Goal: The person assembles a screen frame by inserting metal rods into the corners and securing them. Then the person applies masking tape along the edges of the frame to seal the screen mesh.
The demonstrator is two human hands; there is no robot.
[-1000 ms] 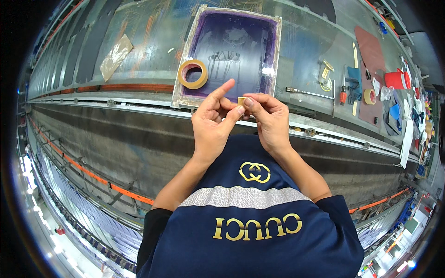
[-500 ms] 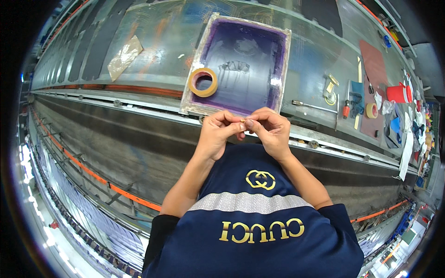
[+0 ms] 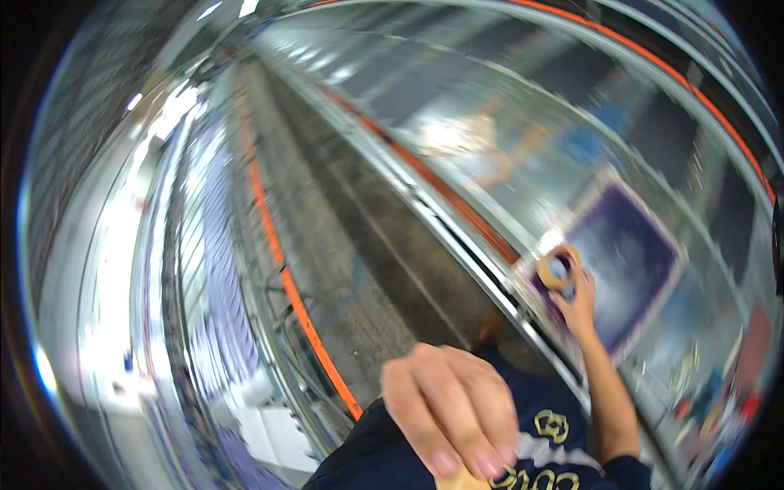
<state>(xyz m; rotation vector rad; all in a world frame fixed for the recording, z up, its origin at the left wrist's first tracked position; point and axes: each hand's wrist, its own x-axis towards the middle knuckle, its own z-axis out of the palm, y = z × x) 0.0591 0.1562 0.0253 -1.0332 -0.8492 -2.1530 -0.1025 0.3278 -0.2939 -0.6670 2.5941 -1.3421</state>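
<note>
My right hand [image 3: 578,296] reaches to a roll of tan tape [image 3: 545,279], its fingers and thumb closed on the roll's rim. The roll is at the near left corner of a screen printing frame [image 3: 671,260] with a purple-edged mesh. Close to the camera, my left hand [image 3: 451,408] is raised in front of my dark blue shirt, fingers bent down and pressed together. A yellowish piece [image 3: 462,481] shows at its fingertips, cut off by the lower edge. What this piece is cannot be made out.
The frame lies on a long glossy table [image 3: 523,196] with a metal rail along its near edge. A pale sheet [image 3: 457,135] lies farther along the table. Blurred tools and cloths crowd the right. An orange rail [image 3: 304,314] borders the aisle on the left.
My hands were together by the frame's near edge, pinching something small. They have parted: the right took hold of the tape roll, the left rose toward the camera. The view has swung left.
</note>
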